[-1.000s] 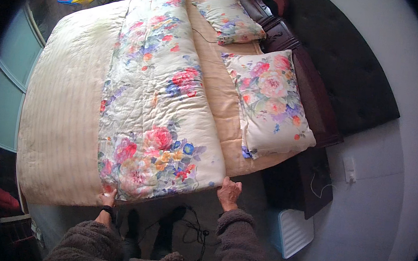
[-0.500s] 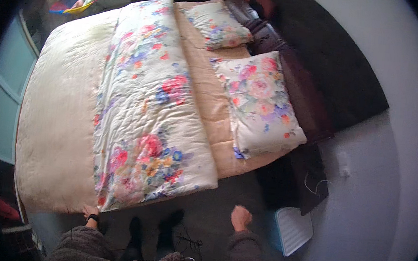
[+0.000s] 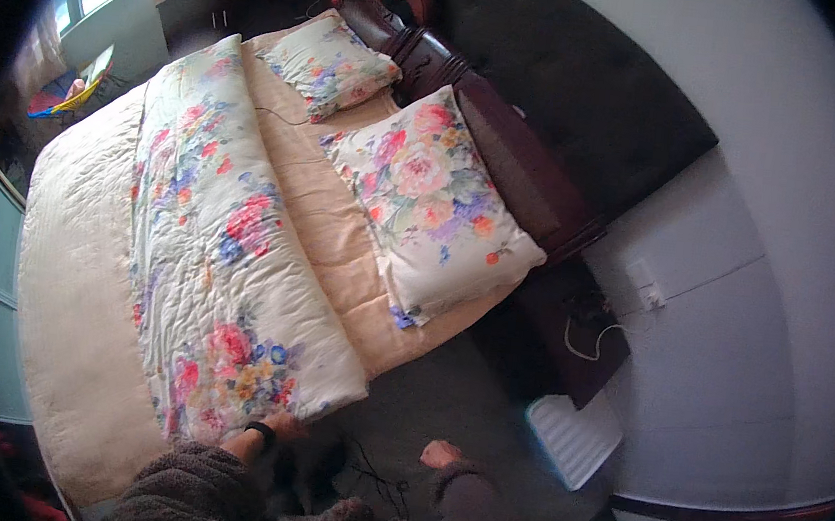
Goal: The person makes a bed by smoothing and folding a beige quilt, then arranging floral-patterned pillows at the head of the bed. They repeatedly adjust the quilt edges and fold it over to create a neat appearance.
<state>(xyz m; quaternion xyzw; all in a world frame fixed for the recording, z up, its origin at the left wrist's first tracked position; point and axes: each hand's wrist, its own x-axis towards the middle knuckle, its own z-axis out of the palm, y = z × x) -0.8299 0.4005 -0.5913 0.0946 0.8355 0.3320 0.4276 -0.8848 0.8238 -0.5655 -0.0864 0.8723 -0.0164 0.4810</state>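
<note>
A folded floral quilt point(image 3: 208, 240), cream with red, blue and orange flowers, lies across the bed on a peach sheet point(image 3: 314, 241). At the quilt's near edge is my left hand point(image 3: 286, 427), with a black band on its wrist; its fingers are blurred and partly hidden. My right hand point(image 3: 440, 454) hangs over the dark floor beside the bed, fingers curled closed, with nothing visible in it. Two matching floral pillows lie toward the headboard: a near pillow point(image 3: 433, 202) and a far pillow point(image 3: 331, 66).
A dark red wooden headboard point(image 3: 526, 176) borders the bed on the right. Beyond its near end are a dark bedside cabinet point(image 3: 580, 347), a white ridged panel point(image 3: 576, 442) with a blue edge, and a white cable point(image 3: 580, 351). Thin black cords point(image 3: 371, 477) lie near my feet.
My left hand has moved right along the quilt's near edge, away from its corner. My right hand stays closed, a little lower. The view has turned, so the bed appears farther left.
</note>
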